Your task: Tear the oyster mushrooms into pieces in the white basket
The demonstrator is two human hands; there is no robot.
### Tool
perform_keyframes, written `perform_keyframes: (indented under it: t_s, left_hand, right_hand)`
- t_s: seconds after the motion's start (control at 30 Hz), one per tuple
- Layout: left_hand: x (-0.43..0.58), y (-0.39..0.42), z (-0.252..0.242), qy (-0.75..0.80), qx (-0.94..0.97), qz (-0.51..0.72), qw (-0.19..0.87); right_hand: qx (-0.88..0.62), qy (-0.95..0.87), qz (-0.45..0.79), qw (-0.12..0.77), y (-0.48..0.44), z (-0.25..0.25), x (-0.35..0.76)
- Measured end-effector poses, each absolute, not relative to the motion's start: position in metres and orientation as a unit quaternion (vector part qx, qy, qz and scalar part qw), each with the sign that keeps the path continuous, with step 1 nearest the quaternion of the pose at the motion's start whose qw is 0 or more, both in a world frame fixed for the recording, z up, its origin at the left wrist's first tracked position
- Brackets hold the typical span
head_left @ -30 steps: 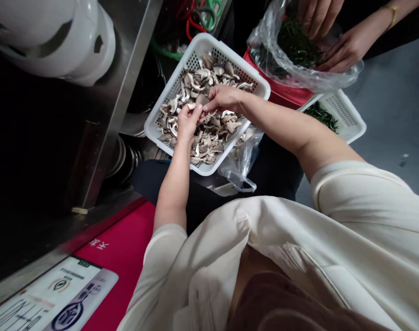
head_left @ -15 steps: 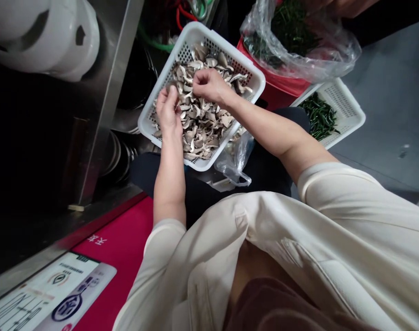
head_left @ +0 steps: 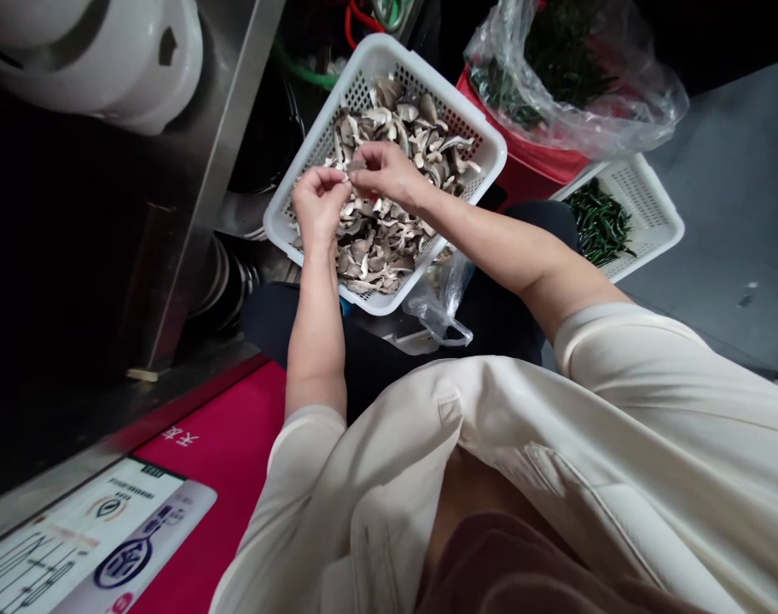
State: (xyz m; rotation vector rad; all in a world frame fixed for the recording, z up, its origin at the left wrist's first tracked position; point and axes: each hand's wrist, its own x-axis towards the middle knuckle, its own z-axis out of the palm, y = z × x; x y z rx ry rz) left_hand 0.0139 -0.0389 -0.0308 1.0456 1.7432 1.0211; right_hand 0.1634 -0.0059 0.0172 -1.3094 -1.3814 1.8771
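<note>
A white perforated basket (head_left: 484, 141) rests in front of me, heaped with torn grey-and-white mushroom pieces (head_left: 389, 239). Both my hands hover over its near-left part. My left hand (head_left: 317, 200) and my right hand (head_left: 382, 173) meet fingertip to fingertip, each pinching the same small mushroom piece (head_left: 351, 168) between thumb and fingers. The fingers of both hands are closed around it.
A clear plastic bag of green leafy stalks (head_left: 574, 77) sits on a red tub (head_left: 523, 166) at the upper right. Beside it a second white basket (head_left: 651, 200) holds green chillies. A crumpled clear bag (head_left: 437, 298) hangs under the mushroom basket. A steel cabinet edge (head_left: 203, 196) stands on the left.
My hands, apart half a second ago, have come back together over the basket on one mushroom piece. The other person's hands at the green bag have left the view.
</note>
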Motion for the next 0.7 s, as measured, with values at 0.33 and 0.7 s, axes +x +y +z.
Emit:
perform_keyframes:
  t_s: [0.33,0.7]
  left_hand:
    - [-0.004,-0.047,-0.029,0.694,0.488,0.360,0.387]
    - [-0.010,-0.042,-0.052,0.708,0.496,0.322,0.386]
  right_hand:
    - [-0.502,-0.792,0.335,-0.095,0.005,-0.028,0.169]
    - [-0.550,-0.634,0.539,0.077,0.029,-0.033,0.179]
